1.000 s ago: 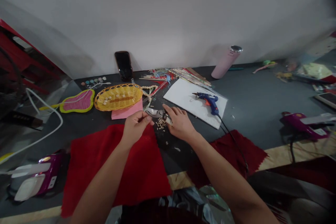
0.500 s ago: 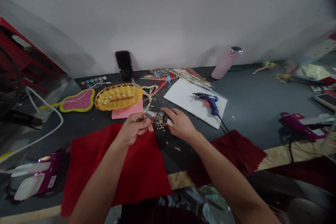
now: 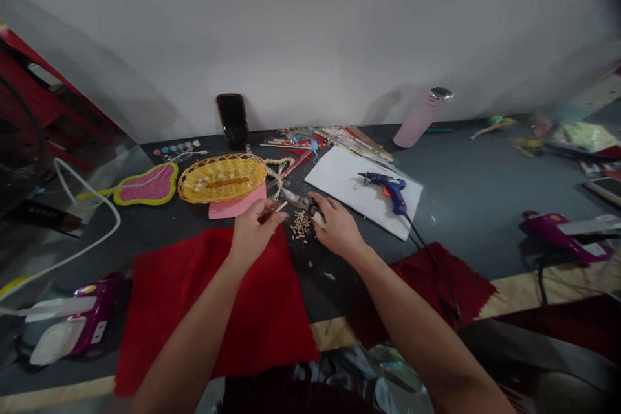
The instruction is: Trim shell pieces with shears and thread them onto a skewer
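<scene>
Cutters (image 3: 305, 204) sit gripped in the right hand (image 3: 336, 225), blades (image 3: 292, 198) toward ten o'clock; the left hand (image 3: 252, 231) pinches a thin stick (image 3: 281, 206) at their nine o'clock. Best feed it squarely, fingertips (image 3: 278, 216) well back.

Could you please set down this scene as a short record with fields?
Left hand: the left hand holds a thin pale stick in its fingers
Right hand: the right hand grips hand cutters
Below the cutters: a loose pile of small pale pieces on the dark table
Beyond left hand: yellow basket with some small pale bits inside, overlapping pink paper
Beyond right hand: blue glue gun on a white board
Near the wall: phone; pink bottle
</scene>
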### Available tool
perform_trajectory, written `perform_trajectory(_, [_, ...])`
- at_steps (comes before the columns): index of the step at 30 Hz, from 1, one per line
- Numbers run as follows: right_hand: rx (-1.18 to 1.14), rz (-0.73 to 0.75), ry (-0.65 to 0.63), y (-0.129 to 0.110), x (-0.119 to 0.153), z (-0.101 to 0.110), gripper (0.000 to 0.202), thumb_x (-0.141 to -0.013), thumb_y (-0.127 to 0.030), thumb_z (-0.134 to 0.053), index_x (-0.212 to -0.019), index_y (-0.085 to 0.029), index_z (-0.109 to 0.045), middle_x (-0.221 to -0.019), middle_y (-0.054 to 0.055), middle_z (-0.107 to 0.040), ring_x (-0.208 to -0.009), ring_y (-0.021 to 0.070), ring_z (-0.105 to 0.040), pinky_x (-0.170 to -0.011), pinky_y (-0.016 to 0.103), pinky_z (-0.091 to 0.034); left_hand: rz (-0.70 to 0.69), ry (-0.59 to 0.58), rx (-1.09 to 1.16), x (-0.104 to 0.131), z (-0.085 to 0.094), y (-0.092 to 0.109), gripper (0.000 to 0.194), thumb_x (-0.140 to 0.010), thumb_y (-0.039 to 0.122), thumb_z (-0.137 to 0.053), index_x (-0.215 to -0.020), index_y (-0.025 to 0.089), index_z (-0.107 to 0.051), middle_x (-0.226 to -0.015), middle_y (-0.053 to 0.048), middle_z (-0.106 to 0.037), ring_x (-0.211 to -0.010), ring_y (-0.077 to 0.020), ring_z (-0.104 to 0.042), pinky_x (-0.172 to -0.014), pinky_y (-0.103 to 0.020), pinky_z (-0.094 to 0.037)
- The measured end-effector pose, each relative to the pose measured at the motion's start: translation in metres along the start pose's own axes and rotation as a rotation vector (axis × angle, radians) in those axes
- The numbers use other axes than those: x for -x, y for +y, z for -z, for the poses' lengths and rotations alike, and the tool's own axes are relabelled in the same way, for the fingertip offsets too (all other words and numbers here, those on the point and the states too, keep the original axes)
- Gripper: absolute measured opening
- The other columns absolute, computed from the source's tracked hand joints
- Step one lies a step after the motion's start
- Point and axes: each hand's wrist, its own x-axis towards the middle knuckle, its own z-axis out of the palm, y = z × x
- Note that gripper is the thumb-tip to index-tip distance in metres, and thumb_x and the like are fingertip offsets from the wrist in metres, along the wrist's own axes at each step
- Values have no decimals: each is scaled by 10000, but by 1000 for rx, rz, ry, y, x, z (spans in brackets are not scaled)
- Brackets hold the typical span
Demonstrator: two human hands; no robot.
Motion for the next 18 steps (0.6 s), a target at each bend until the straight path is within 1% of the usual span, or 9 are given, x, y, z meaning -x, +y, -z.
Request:
perform_trajectory(2, [5,-8,4,1,-1,1,542,-788,-222,-477,-1315,-185,-354,-1164,97,-535,-1067,236,-475,-917,356,-377,-52,67,-127,2,-1,-1,198,-759,361,-575,-823,177,-614,-708,-4,-654,-565,-100,-548,-556,-203,-421])
perform_trajectory(4, [7,-8,-13,1,-1,2,553,-785,-224,-484,-1319,-186,-348,-1173,99,-529,-1073,235,-472,-913,353,-379,-98,91,-200,4,0,0,184,-782,344,-547,-792,178,-627,-727,-14,-672,-617,-115,-577,-599,-211,-427])
perform_trajectory(6, [6,-5,-32,1,-1,1,560,-785,-231,-488,-1324,-191,-339,-1175,97,-528,-1075,234,-474,-906,355,-383,-126,87,-210,4,1,1,172,-791,314,-536,-755,176,-632,-710,-16,-678,-642,-121,-586,-624,-215,-425])
perform_trajectory(8, [5,0,-39,1,-1,1,560,-792,-240,-485,-1328,-196,-331,-1174,97,-528,-1075,232,-475,-900,358,-386,-115,54,-172,4,3,2,169,-788,295,-538,-723,169,-629,-678,-16,-676,-611,-115,-573,-597,-211,-414])
perform_trajectory(10, [5,10,-38,2,0,1,554,-799,-244,-480,-1329,-198,-326,-1175,98,-527,-1080,227,-472,-899,357,-385,-62,1,-96,2,4,2,179,-780,297,-546,-694,160,-622,-639,-18,-666,-534,-99,-530,-517,-202,-381])
perform_trajectory(13, [5,24,-46,3,0,1,551,-803,-242,-478,-1329,-198,-322,-1174,97,-529,-1084,221,-468,-903,353,-382,43,-78,82,0,4,0,199,-762,319,-568,-668,147,-601,-594,-21,-648,-411,-63,-416,-407,-192,-285])
perform_trajectory(16, [6,45,-56,3,-1,2,544,-805,-241,-475,-1326,-201,-325,-1173,92,-530,-1077,218,-469,-908,355,-375,157,-180,282,-2,6,0,215,-743,343,-597,-677,139,-574,-557,-18,-629,-347,-31,-301,-364,-187,-186])
perform_trajectory(18, [16,59,-58,3,-1,3,554,-802,-242,-480,-1331,-208,-321,-1175,89,-529,-1076,221,-467,-912,364,-366,228,-250,376,-3,8,1,231,-731,353,-612,-679,134,-559,-529,-20,-617,-332,-19,-271,-358,-183,-152])
